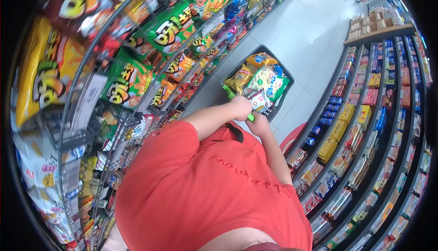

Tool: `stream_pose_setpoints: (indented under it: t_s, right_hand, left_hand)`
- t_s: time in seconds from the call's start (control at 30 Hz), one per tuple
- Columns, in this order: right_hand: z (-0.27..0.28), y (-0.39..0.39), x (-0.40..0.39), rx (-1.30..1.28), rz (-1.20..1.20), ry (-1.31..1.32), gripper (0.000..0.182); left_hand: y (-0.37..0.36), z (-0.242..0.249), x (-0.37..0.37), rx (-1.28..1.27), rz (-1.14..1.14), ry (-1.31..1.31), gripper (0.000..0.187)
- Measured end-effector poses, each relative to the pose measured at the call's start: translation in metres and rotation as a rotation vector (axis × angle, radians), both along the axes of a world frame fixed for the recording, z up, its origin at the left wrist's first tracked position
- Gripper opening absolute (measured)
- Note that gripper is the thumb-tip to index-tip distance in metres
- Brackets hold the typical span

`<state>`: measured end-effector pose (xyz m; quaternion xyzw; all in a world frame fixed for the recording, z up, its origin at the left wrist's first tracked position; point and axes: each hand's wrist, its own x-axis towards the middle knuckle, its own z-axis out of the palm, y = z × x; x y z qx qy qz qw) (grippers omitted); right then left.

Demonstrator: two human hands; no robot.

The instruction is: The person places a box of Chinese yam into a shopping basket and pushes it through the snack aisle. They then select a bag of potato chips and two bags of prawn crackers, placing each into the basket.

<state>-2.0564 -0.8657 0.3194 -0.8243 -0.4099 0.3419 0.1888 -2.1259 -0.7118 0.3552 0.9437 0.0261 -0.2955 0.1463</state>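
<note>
A dark grey shopping basket (292,86) with a green handle (227,91) is in front of me, heaped with snack bags. My left hand (241,107) is closed around the middle of the handle. My right hand (259,124) is closed at the handle's near right end, its fingers partly hidden. In the basket are a yellow-brown snack bag (239,79), another golden bag (261,60), a green and white bag (278,88) and a white packet with red print (259,101) close to my hands.
On my left, a wire rack (98,34) holds green, yellow and brown chip bags. Curved shelves (335,109) of boxed and wrapped sweets line my right. A pale tiled floor (315,16) runs ahead between them, past a wooden display (376,27).
</note>
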Motion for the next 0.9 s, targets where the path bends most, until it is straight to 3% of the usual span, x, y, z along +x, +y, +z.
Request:
stream_pose_setpoints:
  t_s: [0.4, 0.9]
  right_hand:
    - [0.010, -0.067, -0.098, 0.029, 0.173, -0.040, 0.034]
    - [-0.002, -0.160, -0.222, -0.040, 0.296, -0.078, 0.033]
  left_hand:
    - [-0.087, 0.005, -0.120, 0.097, 0.182, -0.008, 0.028]
    - [-0.187, -0.002, -0.263, 0.018, 0.266, 0.021, 0.027]
